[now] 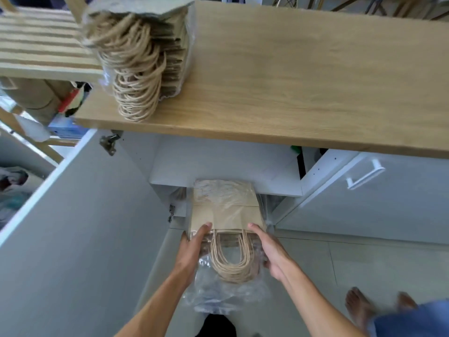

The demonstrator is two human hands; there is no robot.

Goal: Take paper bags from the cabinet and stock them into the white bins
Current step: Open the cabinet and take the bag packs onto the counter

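Note:
A bundle of brown paper bags [226,210] wrapped in clear plastic sticks out of the open white cabinet [218,161], below the counter. Its twisted cord handles [232,261] point toward me, and loose plastic hangs under them. My left hand [193,246] grips the bundle's left side. On the opposite side, my right hand [267,249] grips its edge. A second plastic-wrapped bundle of paper bags [143,62] lies on the wooden countertop [303,74], handles hanging toward the front edge. No white bin is in view.
The cabinet's left door [77,227] stands wide open beside my left arm. The right door [359,190] with a white handle [365,175] is also swung open. A slatted wooden shelf [36,42] sits at upper left. A bare foot [357,305] rests on the tiled floor.

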